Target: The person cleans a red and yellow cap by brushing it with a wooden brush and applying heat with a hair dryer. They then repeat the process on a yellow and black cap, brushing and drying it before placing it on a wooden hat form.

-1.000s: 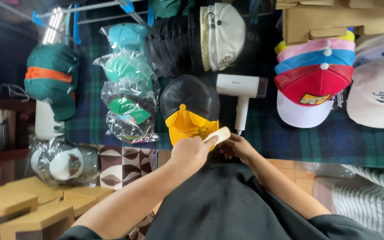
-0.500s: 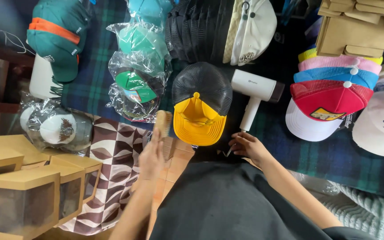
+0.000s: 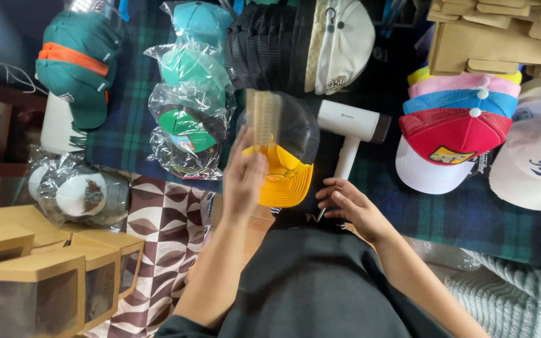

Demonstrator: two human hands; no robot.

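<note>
Cloth (image 3: 408,213): dark plaid, spread under everything.
Cap (image 3: 286,156): yellow brim, black mesh, centre of the cloth.
Dryer (image 3: 352,128): white, just right of the cap.
Left hand (image 3: 244,178): clamped on a blurred brush (image 3: 264,117) above the cap.
Right hand (image 3: 353,205): fingers loosely apart, empty, near the dryer's handle.

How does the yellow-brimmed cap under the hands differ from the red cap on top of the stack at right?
The yellow-brimmed cap has a black mesh back and lies alone; the red cap has a red crown, a white brim and tops a stack. The left hand holds a brush over the yellow one; no hand is near the red one. Both are unwrapped.
</note>
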